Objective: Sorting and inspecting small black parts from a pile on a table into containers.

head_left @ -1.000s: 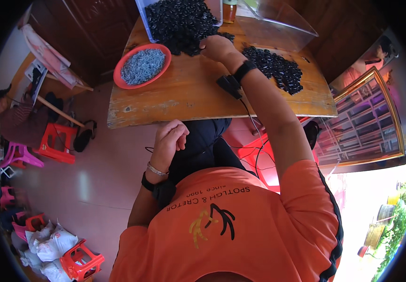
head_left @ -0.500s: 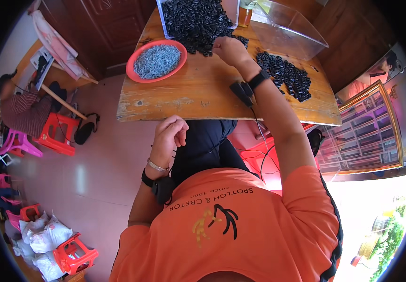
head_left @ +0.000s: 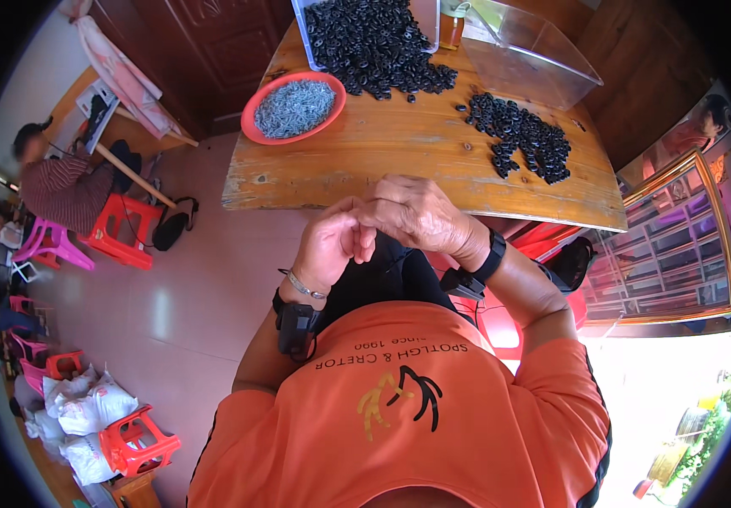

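My left hand (head_left: 330,245) and my right hand (head_left: 416,213) meet over my lap, just in front of the table's near edge. The fingers of both are curled together at the tips, and whatever they pinch is hidden. Beyond them on the wooden table (head_left: 382,152) stands a red plate (head_left: 253,129) heaped with small grey metal screws (head_left: 295,108). A pale plastic bin (head_left: 304,34) lies tipped, spilling small black ring-like pieces (head_left: 374,46) onto the wood. To the right is a second, looser spread of black pieces (head_left: 522,140).
A clear plastic box (head_left: 535,63) and a jar of amber liquid (head_left: 452,25) stand at the table's back. On the left a person (head_left: 60,186) sits on a red stool (head_left: 120,233). White sacks (head_left: 86,406) lie on the floor lower left. A framed panel (head_left: 662,245) leans at right.
My right hand has come back from the black pile to my left hand over my lap. My left hand has shifted slightly right, and the fingertips now meet.
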Available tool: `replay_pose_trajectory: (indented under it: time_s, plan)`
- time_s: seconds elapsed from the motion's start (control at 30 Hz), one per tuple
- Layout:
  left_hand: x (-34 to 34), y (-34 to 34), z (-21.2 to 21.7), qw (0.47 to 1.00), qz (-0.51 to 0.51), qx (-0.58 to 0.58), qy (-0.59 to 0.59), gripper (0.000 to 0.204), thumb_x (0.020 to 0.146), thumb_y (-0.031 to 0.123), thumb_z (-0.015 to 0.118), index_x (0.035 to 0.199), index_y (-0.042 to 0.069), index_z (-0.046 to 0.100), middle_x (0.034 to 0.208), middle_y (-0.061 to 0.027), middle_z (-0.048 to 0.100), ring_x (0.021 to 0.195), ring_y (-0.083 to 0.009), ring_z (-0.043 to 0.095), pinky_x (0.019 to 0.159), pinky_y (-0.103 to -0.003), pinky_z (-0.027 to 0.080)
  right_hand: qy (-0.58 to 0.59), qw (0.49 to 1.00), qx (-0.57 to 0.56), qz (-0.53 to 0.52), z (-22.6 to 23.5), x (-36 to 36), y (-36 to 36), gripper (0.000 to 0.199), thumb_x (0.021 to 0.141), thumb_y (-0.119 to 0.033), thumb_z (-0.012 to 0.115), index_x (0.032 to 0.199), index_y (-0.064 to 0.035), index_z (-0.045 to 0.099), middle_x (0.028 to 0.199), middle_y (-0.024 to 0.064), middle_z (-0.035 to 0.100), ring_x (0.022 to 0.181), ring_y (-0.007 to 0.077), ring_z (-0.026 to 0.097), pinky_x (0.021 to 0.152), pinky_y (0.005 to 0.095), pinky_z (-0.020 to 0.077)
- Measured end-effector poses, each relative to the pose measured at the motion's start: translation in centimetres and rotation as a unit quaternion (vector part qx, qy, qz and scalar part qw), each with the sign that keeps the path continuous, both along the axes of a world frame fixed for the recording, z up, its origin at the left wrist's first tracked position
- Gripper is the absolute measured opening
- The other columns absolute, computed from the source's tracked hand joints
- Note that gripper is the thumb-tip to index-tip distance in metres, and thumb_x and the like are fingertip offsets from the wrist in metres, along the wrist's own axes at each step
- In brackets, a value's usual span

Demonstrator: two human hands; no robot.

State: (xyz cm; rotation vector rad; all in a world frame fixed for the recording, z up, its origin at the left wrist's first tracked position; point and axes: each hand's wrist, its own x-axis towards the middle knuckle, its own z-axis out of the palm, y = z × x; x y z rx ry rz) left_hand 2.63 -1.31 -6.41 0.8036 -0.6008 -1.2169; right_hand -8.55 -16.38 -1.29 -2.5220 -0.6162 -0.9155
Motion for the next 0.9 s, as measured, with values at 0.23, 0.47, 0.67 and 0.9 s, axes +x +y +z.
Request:
replay_pose_trajectory:
  time_s: [0.23,0.47,0.67,0.9]
  plan:
    - [1.2,2.1,-0.1,0.997,0.022,-0.039,0.070,0.018,0.087,0.021,0.047,0.089,0.003,0.052,0.066,-0.0075,0.052,0.052,-0.0198,0.051,0.045,-0.027,0.039,0.059,0.993,0.049,0.088,1.0,3.0,0.8,0.012,0.072,-0.010,0.064,0.084,-0.0101,0.060,0.079,0.0058,0.056,0.077,0.0270,0.059,0.063,0.0367,0.0488]
    - [3.6,5.1,0.0,0.988,0.154,0.024,0.001,0.011,0.086,0.016,0.047,0.087,0.006,0.050,0.064,-0.0052,0.047,0.056,-0.0164,0.047,0.049,-0.026,0.038,0.060,0.992,0.070,-0.087,0.5,13.7,-3.2,0.005,0.076,-0.011,0.062,0.080,-0.0084,0.064,0.085,0.0110,0.062,0.079,0.0297,0.062,0.069,0.0368,0.0501]
    - [3.8,5.6,-0.1,0.984,0.176,0.009,0.025,0.009,0.084,0.014,0.047,0.086,0.005,0.048,0.062,-0.0065,0.050,0.051,-0.0160,0.047,0.047,-0.025,0.038,0.116,0.933,-0.145,-0.307,-1.6,20.8,-5.8,0.016,0.077,-0.019,0.055,0.082,-0.0116,0.068,0.087,0.0118,0.064,0.079,0.0297,0.063,0.069,0.0395,0.0517]
    - [4.7,6.5,-1.1,0.981,0.186,0.001,0.048,0.008,0.082,0.012,0.047,0.085,0.004,0.048,0.062,-0.0069,0.050,0.051,-0.0165,0.047,0.048,-0.026,0.038,0.217,0.910,-0.137,-0.327,-0.4,21.4,-5.1,0.019,0.082,-0.018,0.052,0.089,-0.0118,0.068,0.092,0.0102,0.067,0.088,0.0272,0.064,0.076,0.0384,0.0512]
